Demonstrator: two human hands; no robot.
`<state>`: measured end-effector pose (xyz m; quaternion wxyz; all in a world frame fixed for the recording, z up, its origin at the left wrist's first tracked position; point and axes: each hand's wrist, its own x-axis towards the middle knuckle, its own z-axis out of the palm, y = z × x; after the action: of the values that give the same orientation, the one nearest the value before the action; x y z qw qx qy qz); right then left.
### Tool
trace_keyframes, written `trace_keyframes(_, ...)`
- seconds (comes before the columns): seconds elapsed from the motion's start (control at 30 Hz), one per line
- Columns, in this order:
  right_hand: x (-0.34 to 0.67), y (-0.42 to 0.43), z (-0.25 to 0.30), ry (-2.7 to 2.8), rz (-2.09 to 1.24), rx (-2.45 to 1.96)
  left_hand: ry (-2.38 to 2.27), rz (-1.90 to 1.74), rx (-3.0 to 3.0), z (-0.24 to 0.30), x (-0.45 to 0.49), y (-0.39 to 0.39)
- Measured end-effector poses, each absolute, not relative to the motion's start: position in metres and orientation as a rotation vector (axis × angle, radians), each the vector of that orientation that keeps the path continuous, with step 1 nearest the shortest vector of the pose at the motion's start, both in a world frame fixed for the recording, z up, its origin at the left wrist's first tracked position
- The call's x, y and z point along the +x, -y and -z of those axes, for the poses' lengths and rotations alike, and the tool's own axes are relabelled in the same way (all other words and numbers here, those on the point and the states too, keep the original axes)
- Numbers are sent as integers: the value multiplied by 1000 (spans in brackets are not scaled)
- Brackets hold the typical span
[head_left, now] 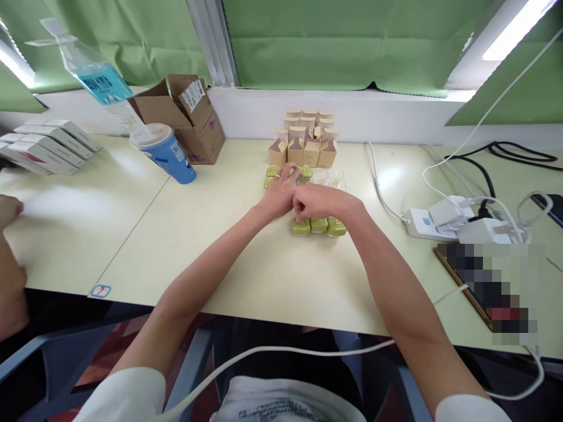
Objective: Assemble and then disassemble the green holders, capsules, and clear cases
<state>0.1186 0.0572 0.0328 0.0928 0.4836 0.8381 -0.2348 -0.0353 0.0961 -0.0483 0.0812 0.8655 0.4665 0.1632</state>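
My left hand [279, 193] lies over a cluster of small green cases [318, 225] in the middle of the table, fingers stretched forward onto the ones at the back [271, 171]. Touching it from the right, my right hand [319, 202] is curled with its fingers pinched together; what it holds is hidden. Three green cases sit in a row just in front of the hands. Some clear plastic pieces [332, 177] lie behind my right hand. Beyond them stands a group of several small tan cardboard boxes [303, 146], their flaps open.
A blue cup [165, 153] and tilted water bottle [94, 76] stand left of an open brown carton [187, 114]. White flat boxes [48, 143] are stacked far left, near another person's hand [9, 211]. A power strip [444, 220] with cables lies right.
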Motion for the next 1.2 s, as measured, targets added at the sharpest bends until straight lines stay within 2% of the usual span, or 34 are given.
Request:
trace_keyframes(0.23,147,-61,-52,-2566,917,1348,-1233,-366,2758,43,-39,-96)
trace_keyframes(0.4,178,-63,-69,-2715,1014,1615,-1092,-298,2868,27,-49,-98)
trace_keyframes(0.57,187,-73,-54,-2758,1106,1862,-1074,-257,2814,19,-59,-100)
trace_keyframes(0.8,174,-85,-33,-2760,1128,1741,-1086,-269,2699,20,-64,-103)
trace_keyframes(0.93,162,-86,-25,-2725,1032,1747,-1085,-273,2677,22,-64,-105)
trace_keyframes(1.2,142,-78,-23,-2636,582,1682,-1023,-274,2634,24,-66,-108)
